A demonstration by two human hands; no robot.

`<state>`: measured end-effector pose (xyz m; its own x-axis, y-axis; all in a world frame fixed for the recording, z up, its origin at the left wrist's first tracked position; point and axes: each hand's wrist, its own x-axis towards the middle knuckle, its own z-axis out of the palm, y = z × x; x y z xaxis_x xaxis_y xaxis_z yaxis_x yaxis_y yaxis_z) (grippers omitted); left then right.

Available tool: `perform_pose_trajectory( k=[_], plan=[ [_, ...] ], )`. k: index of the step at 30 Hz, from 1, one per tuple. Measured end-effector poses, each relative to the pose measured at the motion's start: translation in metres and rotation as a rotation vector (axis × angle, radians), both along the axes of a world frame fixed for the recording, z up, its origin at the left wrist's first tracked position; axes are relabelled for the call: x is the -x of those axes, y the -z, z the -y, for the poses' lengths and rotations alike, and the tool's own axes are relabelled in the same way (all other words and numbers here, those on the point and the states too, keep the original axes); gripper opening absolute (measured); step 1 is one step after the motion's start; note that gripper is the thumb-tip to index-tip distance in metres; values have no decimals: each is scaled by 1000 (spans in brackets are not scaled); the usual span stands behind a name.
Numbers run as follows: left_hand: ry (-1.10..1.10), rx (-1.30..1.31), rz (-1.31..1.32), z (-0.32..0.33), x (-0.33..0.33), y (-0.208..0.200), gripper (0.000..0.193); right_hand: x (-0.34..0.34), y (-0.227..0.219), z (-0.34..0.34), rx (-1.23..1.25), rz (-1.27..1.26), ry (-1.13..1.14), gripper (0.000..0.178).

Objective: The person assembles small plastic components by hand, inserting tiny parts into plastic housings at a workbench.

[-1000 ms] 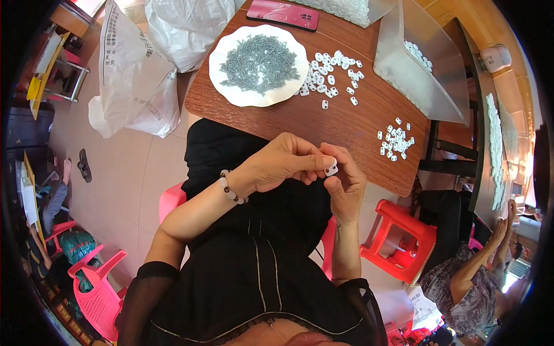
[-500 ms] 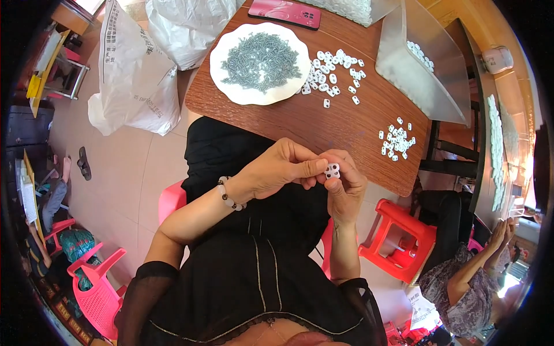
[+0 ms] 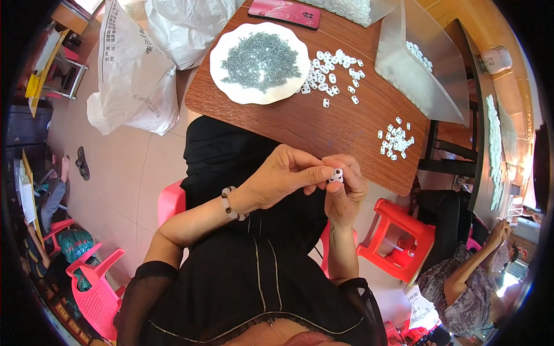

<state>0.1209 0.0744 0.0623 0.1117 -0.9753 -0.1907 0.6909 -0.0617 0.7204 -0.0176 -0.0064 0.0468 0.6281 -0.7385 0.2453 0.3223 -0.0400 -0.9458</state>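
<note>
A small white plastic piece with dark round holes (image 3: 336, 176) is pinched between my two hands, over my lap close to the table's near edge. My left hand (image 3: 281, 177) comes from the left, its thumb and forefinger on the piece. Fingers of my right hand (image 3: 347, 190) curl behind it, with the thumb below. The fingers hide part of the piece. Beyond, a white wavy-rimmed plate (image 3: 222, 89) carries a heap of small grey screws (image 3: 262, 62). Loose white pieces (image 3: 332, 78) lie beside the plate, and a smaller cluster of white pieces (image 3: 396, 141) lies at the table's right corner.
On the brown table (image 3: 231, 119) lies a pink phone (image 3: 284, 12) at the back. A metal tray (image 3: 424, 92) with white pieces stands at the right. White sacks (image 3: 135, 81) stand on the floor at left. A red stool (image 3: 398, 242) and another person (image 3: 461, 282) are at right.
Both hands have shifted slightly, still pinching the white piece. The piece has turned, and my left thumb now lies nearer its upper edge.
</note>
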Motion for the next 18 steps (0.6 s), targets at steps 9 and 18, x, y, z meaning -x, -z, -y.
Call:
perform_pose_trajectory(
  k=[9, 18],
  plan=[
    [-7, -10, 28, -2, 5, 0, 22, 0, -1, -1, 26, -14, 36, 39],
    [3, -53, -1, -8, 5, -5, 17, 0, 1, -8, 122, 26, 57, 37]
  ],
)
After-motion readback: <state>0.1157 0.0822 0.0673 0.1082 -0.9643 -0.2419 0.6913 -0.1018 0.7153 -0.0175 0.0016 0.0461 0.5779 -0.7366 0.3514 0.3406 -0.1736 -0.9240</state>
